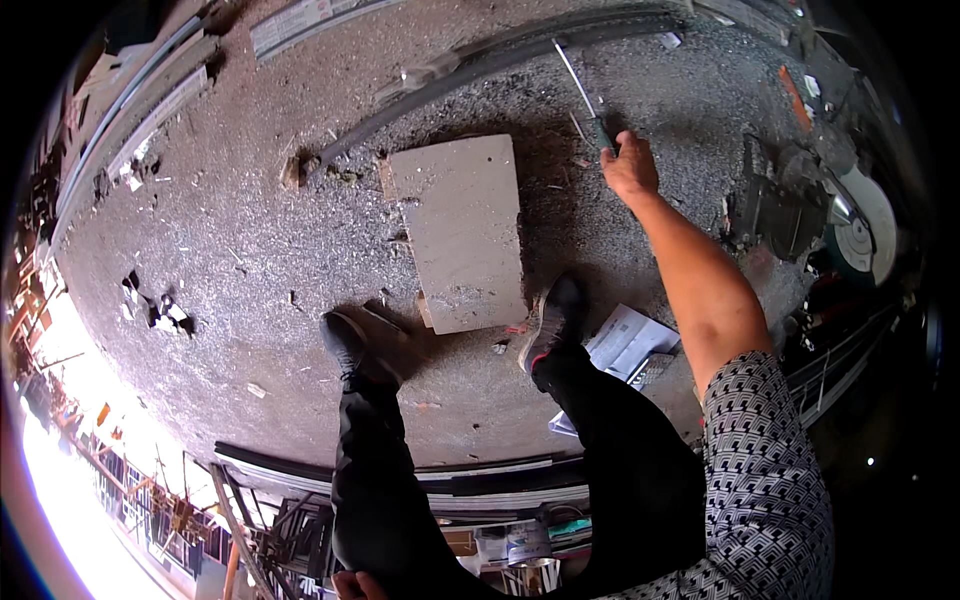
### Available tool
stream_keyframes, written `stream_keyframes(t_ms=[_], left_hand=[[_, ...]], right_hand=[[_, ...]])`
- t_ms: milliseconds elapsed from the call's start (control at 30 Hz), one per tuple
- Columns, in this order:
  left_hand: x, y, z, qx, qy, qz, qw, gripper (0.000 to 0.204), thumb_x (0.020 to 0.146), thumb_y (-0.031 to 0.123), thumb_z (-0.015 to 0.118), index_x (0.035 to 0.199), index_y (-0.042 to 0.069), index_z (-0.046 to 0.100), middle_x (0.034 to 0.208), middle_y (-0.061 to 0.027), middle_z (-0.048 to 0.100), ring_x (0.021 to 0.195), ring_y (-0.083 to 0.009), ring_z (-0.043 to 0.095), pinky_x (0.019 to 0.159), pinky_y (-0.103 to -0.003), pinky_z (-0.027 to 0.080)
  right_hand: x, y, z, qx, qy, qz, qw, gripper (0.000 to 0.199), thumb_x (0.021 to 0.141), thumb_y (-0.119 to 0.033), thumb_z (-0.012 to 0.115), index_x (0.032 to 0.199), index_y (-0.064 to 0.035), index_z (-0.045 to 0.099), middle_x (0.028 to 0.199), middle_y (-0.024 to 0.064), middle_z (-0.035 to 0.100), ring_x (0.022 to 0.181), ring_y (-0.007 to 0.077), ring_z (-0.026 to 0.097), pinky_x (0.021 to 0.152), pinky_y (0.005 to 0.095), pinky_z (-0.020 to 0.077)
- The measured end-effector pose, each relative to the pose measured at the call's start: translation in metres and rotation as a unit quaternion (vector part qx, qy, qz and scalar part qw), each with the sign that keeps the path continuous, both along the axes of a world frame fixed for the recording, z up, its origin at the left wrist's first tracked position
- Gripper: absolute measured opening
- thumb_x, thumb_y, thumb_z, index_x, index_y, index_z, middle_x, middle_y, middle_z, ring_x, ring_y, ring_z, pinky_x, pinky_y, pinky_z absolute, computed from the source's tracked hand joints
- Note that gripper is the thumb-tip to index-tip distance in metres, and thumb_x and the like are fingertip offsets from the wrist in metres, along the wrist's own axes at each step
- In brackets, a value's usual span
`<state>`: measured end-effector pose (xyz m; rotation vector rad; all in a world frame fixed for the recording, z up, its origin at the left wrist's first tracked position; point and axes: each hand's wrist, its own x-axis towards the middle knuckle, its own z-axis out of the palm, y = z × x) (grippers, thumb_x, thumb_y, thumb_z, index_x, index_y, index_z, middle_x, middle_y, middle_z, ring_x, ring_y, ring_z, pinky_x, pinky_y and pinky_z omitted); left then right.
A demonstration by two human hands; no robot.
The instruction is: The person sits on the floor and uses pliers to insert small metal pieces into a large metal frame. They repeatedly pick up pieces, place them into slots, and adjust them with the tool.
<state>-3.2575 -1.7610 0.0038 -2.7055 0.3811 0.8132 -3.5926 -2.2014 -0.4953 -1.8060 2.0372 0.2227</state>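
Stretched out ahead and to the right, my right hand (632, 167) is closed around the dark handle of a long screwdriver (574, 70). Its thin metal shaft points away from me, up and to the left, over the gritty floor. Only a bit of my left hand (357, 585) shows at the lower edge, against my dark trouser leg; most of its fingers are out of sight. Between my feet and the far metal bar lies a pale flat board (462, 235) with chipped edges, raised on something mostly hidden beneath it.
A long dark metal bar (450, 80) lies beyond the board. At the right stands a cut-off saw (862, 228) with a round disc. Papers (628, 340) rest beside my right shoe (560, 312). Stacked metal profiles (500, 475) lie behind my feet, and scraps (155, 305) litter the left floor.
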Motion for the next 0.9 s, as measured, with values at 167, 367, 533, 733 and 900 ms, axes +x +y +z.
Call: stream_keyframes(t_ms=[167, 367, 533, 733, 900], left_hand=[[-0.005, -0.009, 0.006, 0.061, -0.001, 0.019, 0.998, 0.040, 0.104, 0.028, 0.050, 0.129, -0.003, 0.053, 0.123, -0.0209, 0.060, 0.113, -0.0285, 0.057, 0.092, -0.039, 0.049], [0.010, -0.007, -0.005, -0.051, 0.022, 0.039, 0.998, 0.020, 0.095, 0.019, 0.055, 0.094, 0.000, 0.050, 0.086, -0.0129, 0.050, 0.080, -0.0222, 0.048, 0.071, -0.039, 0.042], [0.014, 0.010, 0.002, -0.107, 0.018, 0.094, 0.990, 0.017, 0.085, 0.010, 0.063, 0.076, 0.002, 0.051, 0.063, -0.0114, 0.051, 0.055, -0.0241, 0.050, 0.055, -0.038, 0.041], [0.016, 0.047, 0.015, -0.145, 0.010, 0.126, 0.981, 0.018, 0.087, 0.020, 0.065, 0.083, 0.004, 0.059, 0.071, -0.0153, 0.059, 0.068, -0.0328, 0.062, 0.064, -0.043, 0.049], [0.052, 0.069, 0.071, -0.163, 0.064, 0.107, 0.979, 0.027, 0.084, 0.030, 0.067, 0.092, 0.004, 0.063, 0.091, -0.0170, 0.061, 0.090, -0.0358, 0.061, 0.080, -0.044, 0.050]], right_hand=[[0.004, -0.013, -0.014, 0.086, 0.081, 0.026, 0.993, 0.036, 0.089, -0.035, 0.067, 0.112, -0.0086, 0.058, 0.118, 0.0182, 0.063, 0.113, 0.0395, 0.061, 0.089, 0.0520, 0.0534], [0.000, -0.004, 0.007, 0.132, 0.087, 0.057, 0.986, 0.039, 0.091, -0.035, 0.064, 0.114, -0.0044, 0.058, 0.114, 0.0214, 0.066, 0.108, 0.0410, 0.064, 0.089, 0.0514, 0.0518], [0.007, 0.077, 0.084, 0.282, -0.093, -0.061, 0.953, 0.030, 0.088, -0.031, 0.067, 0.093, -0.0020, 0.059, 0.079, 0.0107, 0.062, 0.066, 0.0185, 0.061, 0.049, 0.0347, 0.0490], [0.081, 0.176, 0.230, 0.430, -0.200, -0.148, 0.868, 0.019, 0.091, -0.025, 0.068, 0.092, -0.0074, 0.061, 0.076, 0.0018, 0.062, 0.061, 0.0133, 0.059, 0.048, 0.0291, 0.0494], [0.200, 0.193, 0.375, 0.493, -0.205, 0.090, 0.841, 0.025, 0.086, -0.025, 0.073, 0.088, -0.0037, 0.060, 0.077, 0.0029, 0.061, 0.067, 0.0108, 0.057, 0.058, 0.0302, 0.0472]])
